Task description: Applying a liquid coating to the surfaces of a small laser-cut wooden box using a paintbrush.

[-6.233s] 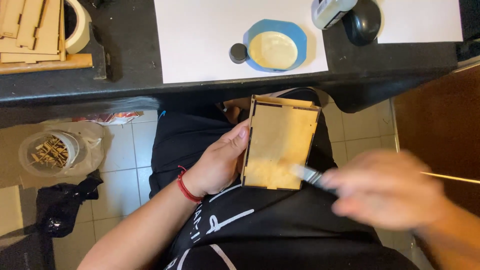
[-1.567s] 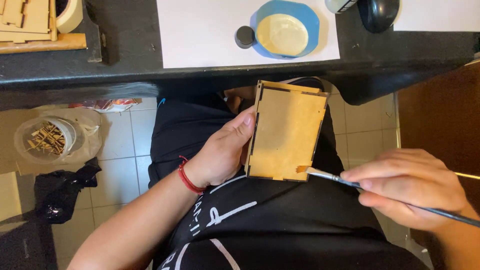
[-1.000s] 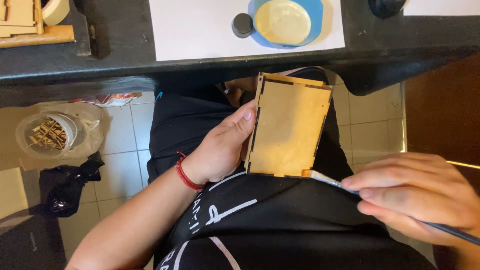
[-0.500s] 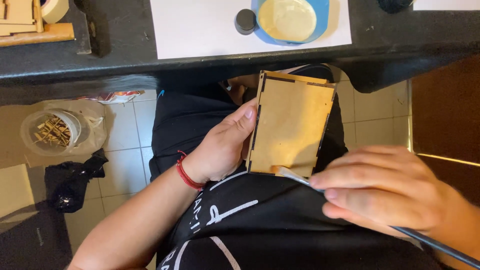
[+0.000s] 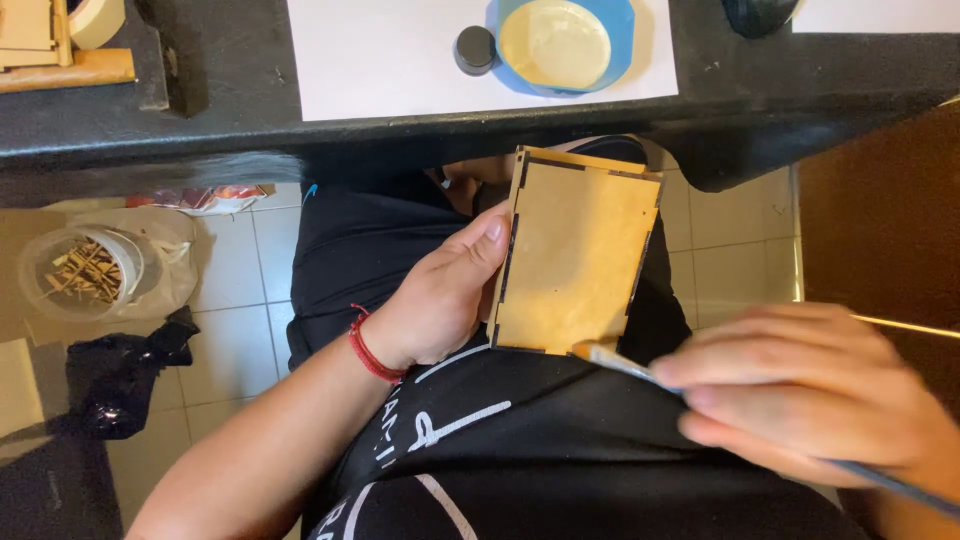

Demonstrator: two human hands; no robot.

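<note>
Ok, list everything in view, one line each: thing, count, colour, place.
wooden box: one, tan, over the lap, gripped at its left edge
paintbrush: one, pale bristles touching the box's lower edge, dark handle
bowl: one, blue with cream liquid, on the white sheet
small cap: one, black, left of the bowl
paper sheet: one, white, on the desk
desk: one, black, top of view
wood pieces: several, tan, desk's left corner
tape roll: one, cream, by the wood pieces
tub of wood scraps: one, clear, on the tiled floor
black bag: one, on the floor
left hand: holds the box, red wrist cord
right hand: holds the paintbrush
</note>
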